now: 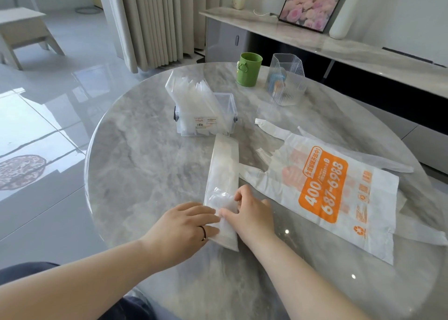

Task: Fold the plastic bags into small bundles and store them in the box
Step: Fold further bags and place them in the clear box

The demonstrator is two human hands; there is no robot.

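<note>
A translucent white plastic bag [224, 171], folded into a long narrow strip, lies on the round marble table [145, 164], running from near me toward the box. My left hand [186, 225] rests on the strip's near end. My right hand [252, 210] pinches a folded-over corner of that end between thumb and fingers. The clear plastic box [206, 118] stands beyond the strip, with a clear bag [191, 91] sticking up out of it. A white bag with orange print [332, 188] lies flat at the right.
A green cup [249, 69] and a ribbed clear holder [286, 81] stand at the table's far side. More white bag pieces [392, 164] lie under the printed bag. Behind is a long shelf [363, 50] with a picture frame and vase. The table edge curves close on the left.
</note>
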